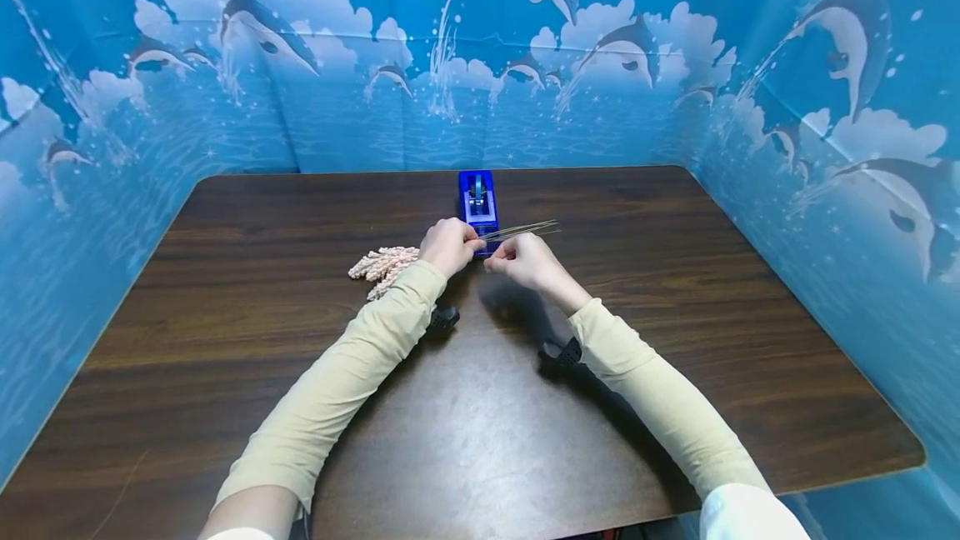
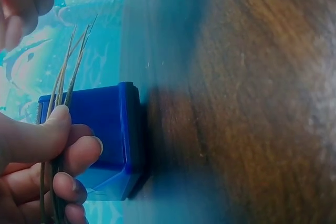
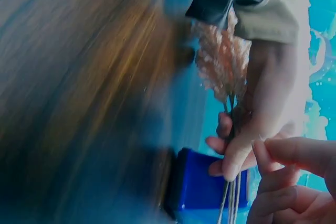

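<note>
My left hand (image 1: 450,246) grips a bundle of thin dry stems (image 1: 525,230) whose pale pink flower heads (image 1: 382,265) stick out to the left over the table. In the left wrist view the thumb and curled fingers (image 2: 58,166) close round the stems (image 2: 71,66). My right hand (image 1: 517,261) hovers just right of the left thumb, fingers curled, with nothing visible between them. The right wrist view shows those fingers (image 3: 283,182) beside the stems (image 3: 231,203) and the flower heads (image 3: 223,61). A blue tape dispenser (image 1: 477,200) stands just behind both hands.
The dark wooden table (image 1: 675,273) stretches wide on both sides of the hands. Blue dolphin-print screens (image 1: 825,107) wall it in at the back, left and right. Black wrist camera mounts (image 1: 561,352) sit under both sleeves.
</note>
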Motion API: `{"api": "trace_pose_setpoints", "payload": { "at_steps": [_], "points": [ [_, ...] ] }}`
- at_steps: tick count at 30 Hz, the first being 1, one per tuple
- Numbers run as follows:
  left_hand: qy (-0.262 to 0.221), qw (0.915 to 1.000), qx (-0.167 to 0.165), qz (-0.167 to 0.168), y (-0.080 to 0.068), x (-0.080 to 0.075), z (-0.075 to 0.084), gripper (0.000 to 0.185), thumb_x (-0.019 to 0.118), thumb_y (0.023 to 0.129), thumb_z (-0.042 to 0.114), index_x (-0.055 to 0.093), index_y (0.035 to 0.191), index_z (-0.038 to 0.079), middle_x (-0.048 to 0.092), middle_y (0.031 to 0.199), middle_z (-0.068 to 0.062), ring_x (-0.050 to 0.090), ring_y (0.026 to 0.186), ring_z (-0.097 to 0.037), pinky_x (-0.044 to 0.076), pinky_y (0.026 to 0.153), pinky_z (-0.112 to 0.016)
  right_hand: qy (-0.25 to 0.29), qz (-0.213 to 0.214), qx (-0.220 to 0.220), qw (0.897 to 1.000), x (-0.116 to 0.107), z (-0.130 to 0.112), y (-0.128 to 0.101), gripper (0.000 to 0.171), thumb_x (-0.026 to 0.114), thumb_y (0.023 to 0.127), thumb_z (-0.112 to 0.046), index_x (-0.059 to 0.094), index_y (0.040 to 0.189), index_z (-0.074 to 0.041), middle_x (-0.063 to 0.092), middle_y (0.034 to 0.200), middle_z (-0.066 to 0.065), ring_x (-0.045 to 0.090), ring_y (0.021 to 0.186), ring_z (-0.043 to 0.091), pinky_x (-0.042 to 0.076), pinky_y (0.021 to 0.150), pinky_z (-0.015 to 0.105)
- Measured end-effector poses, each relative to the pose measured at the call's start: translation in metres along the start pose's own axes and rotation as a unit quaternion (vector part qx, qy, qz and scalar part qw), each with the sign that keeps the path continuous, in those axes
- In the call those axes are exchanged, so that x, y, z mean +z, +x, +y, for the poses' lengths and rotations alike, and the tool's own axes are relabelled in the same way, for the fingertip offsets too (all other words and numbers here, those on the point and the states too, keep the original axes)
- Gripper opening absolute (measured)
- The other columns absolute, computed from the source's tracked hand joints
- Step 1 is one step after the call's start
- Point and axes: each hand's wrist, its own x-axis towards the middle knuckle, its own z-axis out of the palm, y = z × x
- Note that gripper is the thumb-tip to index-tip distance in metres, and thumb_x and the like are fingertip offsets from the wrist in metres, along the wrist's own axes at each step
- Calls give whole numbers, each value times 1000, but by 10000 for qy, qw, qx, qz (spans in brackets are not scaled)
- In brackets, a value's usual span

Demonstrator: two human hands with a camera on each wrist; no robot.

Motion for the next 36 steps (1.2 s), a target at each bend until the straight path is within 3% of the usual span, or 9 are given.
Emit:
{"api": "trace_pose_setpoints", "payload": {
  "at_steps": [5, 11, 18, 22, 28, 32, 36],
  "points": [
    [80, 9998, 156, -79, -3, -1, -1, 18, 62, 82, 30, 71, 80, 15, 69, 79, -3, 61, 73, -22, 46, 65, -36, 93, -190, 114, 9997, 3, 13, 3, 21, 63, 81, -26, 70, 81, -6, 68, 79, 8, 45, 64, 9, 35, 57, 21],
    [208, 9981, 228, -525, -10, -3, -5, 20, 61, 83, 31, 72, 79, 14, 70, 81, -2, 61, 74, -20, 45, 66, -35, 455, -383, -19, 9982, 6, 17, 3, 20, 63, 81, -25, 70, 85, -7, 70, 83, 7, 50, 69, 6, 40, 64, 20],
    [330, 9937, 208, -1054, -15, -11, -3, 22, 60, 83, 29, 70, 74, 11, 67, 75, -2, 54, 66, -17, 41, 60, -29, 881, -524, 13, 9947, 6, 12, 2, 20, 65, 80, -25, 69, 89, -7, 63, 75, 15, 45, 50, 8, 36, 49, 21],
    [269, 9895, 369, -1372, -17, -13, -1, 25, 58, 84, 28, 69, 74, 9, 64, 71, -1, 52, 66, -16, 38, 59, -26, 943, -597, 113, 9937, 4, 10, 0, 19, 65, 80, -24, 69, 90, -8, 63, 74, 16, 45, 47, 9, 33, 46, 20],
    [48, 9824, 444, -1814, -22, -14, -1, 26, 57, 85, 27, 68, 75, 6, 57, 57, 2, 50, 58, -12, 36, 54, -21, 1114, -593, 140, 9919, 0, 8, -3, 16, 62, 82, -16, 68, 93, -6, 66, 87, 18, 45, 48, 9, 36, 47, 20],
    [-163, 9798, 507, -1930, -24, -14, -1, 26, 57, 85, 27, 68, 75, 6, 55, 54, 3, 49, 56, -10, 36, 54, -21, 1180, -567, 41, 9914, 0, 8, -3, 16, 60, 81, -11, 68, 93, -5, 66, 92, 20, 43, 47, 8, 38, 48, 20],
    [-356, 9771, 613, -2008, -26, -15, -2, 25, 56, 86, 27, 68, 78, 6, 55, 55, 4, 49, 56, -9, 36, 55, -20, 1021, -364, -112, 9940, 4, 8, -3, 15, 63, 79, -15, 69, 91, -6, 68, 86, 18, 44, 48, 7, 39, 48, 20]
  ]
}}
